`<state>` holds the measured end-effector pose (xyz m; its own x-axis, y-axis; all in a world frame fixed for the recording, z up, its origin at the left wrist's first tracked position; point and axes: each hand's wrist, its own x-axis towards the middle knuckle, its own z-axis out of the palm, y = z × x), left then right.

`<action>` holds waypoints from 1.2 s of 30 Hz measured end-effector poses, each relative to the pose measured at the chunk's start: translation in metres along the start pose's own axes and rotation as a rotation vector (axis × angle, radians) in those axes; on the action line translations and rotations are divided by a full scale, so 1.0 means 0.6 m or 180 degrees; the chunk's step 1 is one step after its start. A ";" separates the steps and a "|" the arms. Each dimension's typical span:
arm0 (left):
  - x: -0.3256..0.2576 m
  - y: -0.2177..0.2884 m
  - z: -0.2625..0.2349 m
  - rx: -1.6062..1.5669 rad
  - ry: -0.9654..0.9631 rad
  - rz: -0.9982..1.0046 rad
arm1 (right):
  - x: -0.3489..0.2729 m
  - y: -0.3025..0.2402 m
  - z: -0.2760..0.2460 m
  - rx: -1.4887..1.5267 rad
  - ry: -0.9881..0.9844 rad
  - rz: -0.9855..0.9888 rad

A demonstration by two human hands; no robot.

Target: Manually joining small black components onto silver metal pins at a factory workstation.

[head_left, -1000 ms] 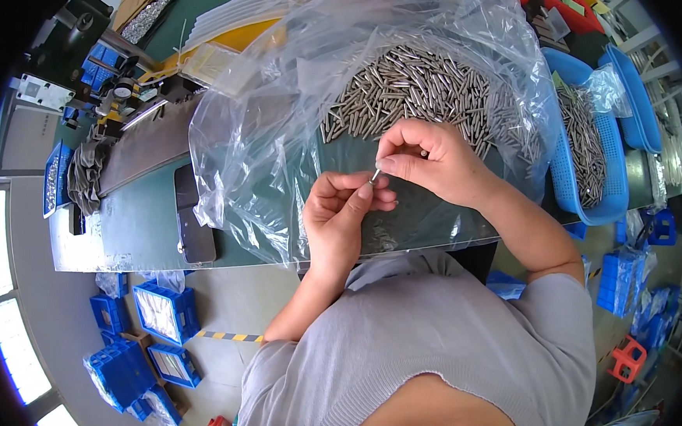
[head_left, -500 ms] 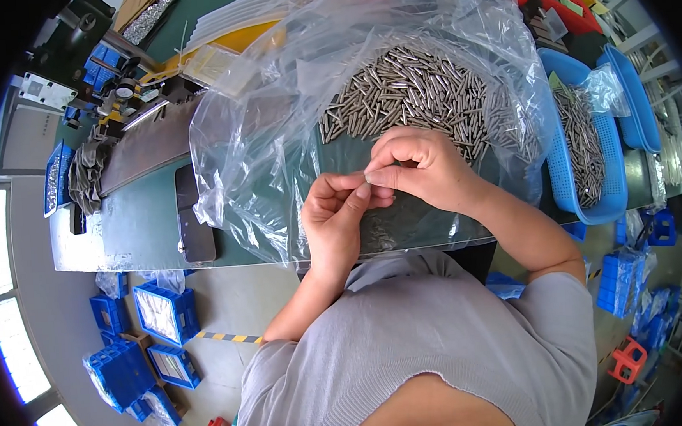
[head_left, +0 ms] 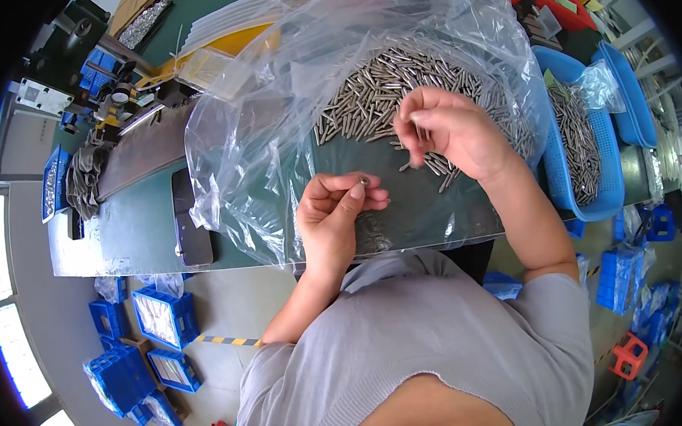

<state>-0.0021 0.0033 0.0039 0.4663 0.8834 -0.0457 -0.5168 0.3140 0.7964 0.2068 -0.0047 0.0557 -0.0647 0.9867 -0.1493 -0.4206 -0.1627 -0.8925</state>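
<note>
My left hand [head_left: 332, 217] is closed above the near part of the table. Its thumb and forefinger pinch a small metal pin [head_left: 364, 182], of which only the tip shows. Beyond it and to the right, my right hand [head_left: 457, 132] is raised over the near edge of a heap of slim pointed metal pins [head_left: 380, 86]. The right fingers are curled toward the thumb and slightly blurred; what they hold, if anything, cannot be made out. Under the heap and around it spreads a clear plastic bag [head_left: 252, 164]. Several loose pins [head_left: 441, 172] lie below my right hand.
A blue basket [head_left: 610, 173] holding more metal pins stands on the right. On the green table [head_left: 116, 246], a dark phone [head_left: 192, 222] lies at the left. Machine parts [head_left: 119, 94] and dark gloves [head_left: 85, 178] are farther left. Blue crates [head_left: 164, 314] stand on the floor.
My right hand has parted from the left and moved up and right toward the heap. The left hand stays nearly in place, still pinching the small pin.
</note>
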 end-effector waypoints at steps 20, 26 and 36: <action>-0.001 0.006 0.003 0.0196 -0.0037 -0.0120 | -0.014 0.022 0.029 -0.1909 -0.0201 -0.0575; -0.001 0.006 0.002 0.0149 -0.0023 -0.0108 | -0.013 0.032 0.032 -0.1909 -0.0262 -0.0540; -0.001 0.003 0.000 0.0093 -0.0015 -0.0055 | -0.006 0.047 0.039 -0.2205 -0.0295 -0.0909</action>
<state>-0.0037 0.0033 0.0053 0.4785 0.8762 -0.0568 -0.4876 0.3190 0.8127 0.1737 -0.0125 0.0410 -0.1271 0.9824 0.1371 0.2308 0.1637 -0.9591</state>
